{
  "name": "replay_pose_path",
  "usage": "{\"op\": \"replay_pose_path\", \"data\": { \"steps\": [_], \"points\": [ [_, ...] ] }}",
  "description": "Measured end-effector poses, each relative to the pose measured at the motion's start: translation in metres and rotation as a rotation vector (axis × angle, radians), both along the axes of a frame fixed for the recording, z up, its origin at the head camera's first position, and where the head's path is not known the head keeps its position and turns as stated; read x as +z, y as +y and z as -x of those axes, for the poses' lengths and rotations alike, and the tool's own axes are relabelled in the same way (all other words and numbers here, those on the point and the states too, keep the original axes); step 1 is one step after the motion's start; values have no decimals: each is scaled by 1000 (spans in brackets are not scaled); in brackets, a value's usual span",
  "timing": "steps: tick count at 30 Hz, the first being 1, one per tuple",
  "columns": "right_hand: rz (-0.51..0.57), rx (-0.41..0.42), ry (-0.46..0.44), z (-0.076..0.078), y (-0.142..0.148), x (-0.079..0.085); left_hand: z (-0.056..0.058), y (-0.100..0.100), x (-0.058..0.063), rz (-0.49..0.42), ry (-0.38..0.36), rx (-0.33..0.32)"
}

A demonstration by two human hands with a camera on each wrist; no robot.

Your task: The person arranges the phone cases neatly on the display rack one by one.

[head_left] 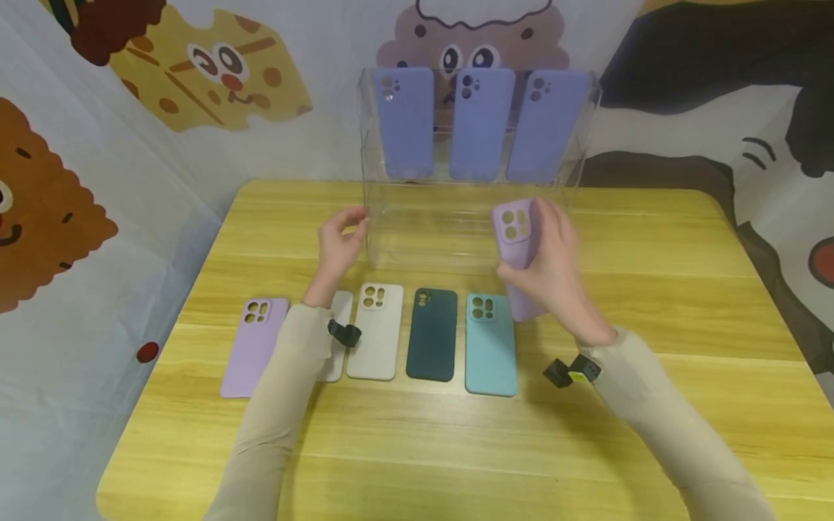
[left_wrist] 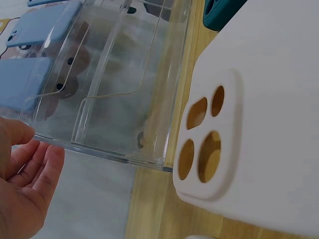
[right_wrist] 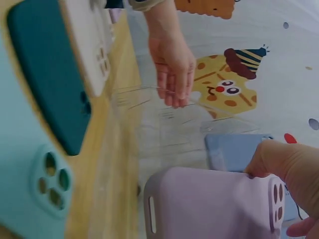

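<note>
A lilac phone case (head_left: 515,253) with camera cutouts is held up by my right hand (head_left: 550,253), in front of the clear display stand's lower right part. The right wrist view shows the fingers gripping this case (right_wrist: 214,201) near its camera end. My left hand (head_left: 340,242) holds the left side edge of the clear display stand (head_left: 430,242), thumb and fingertips at the panel in the left wrist view. Three periwinkle phone cases (head_left: 407,126) stand on the upper tier.
On the wooden table (head_left: 404,449) lies a row of cases: lilac (head_left: 250,354), a white one (head_left: 335,354) partly under my left forearm, another white (head_left: 376,340), dark green (head_left: 432,336) and turquoise (head_left: 490,354). A cartoon-printed cloth (head_left: 169,159) hangs behind.
</note>
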State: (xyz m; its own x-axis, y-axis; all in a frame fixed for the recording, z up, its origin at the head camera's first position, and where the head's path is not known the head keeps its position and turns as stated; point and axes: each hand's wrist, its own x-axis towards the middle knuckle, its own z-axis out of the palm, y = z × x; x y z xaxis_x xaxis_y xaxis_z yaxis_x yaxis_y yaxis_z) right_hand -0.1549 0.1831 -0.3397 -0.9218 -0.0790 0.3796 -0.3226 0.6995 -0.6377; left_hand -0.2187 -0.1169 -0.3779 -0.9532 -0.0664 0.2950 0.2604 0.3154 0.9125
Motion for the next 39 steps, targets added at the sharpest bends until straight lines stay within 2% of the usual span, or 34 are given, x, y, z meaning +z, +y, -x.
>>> {"op": "replay_pose_path", "data": {
  "steps": [1, 8, 13, 22, 26, 33, 37, 39],
  "points": [
    [7, 2, 21, 3, -3, 2, 0, 0, -1, 2, 2, 1],
    [37, 2, 98, 26, -23, 13, 21, -10, -32, -11, 25, 5],
    [77, 33, 162, 40, -41, 19, 23, -10, -34, -26, 35, 9],
    [168, -12, 198, 65, -80, 25, 23, -9, -34, -6, 57, 14],
    [218, -21, 289, 79, -96, 23, 21, -9, -31, -8, 52, 7],
    [264, -51, 360, 97, -119, 22, 0, -2, -2, 22, 34, 6],
    [263, -99, 394, 108, -130, 21, 0, -1, -1, 32, 40, 5],
    [269, -131, 399, 113, -135, 19, 6, -3, -9, 20, 44, 3]
  ]
}}
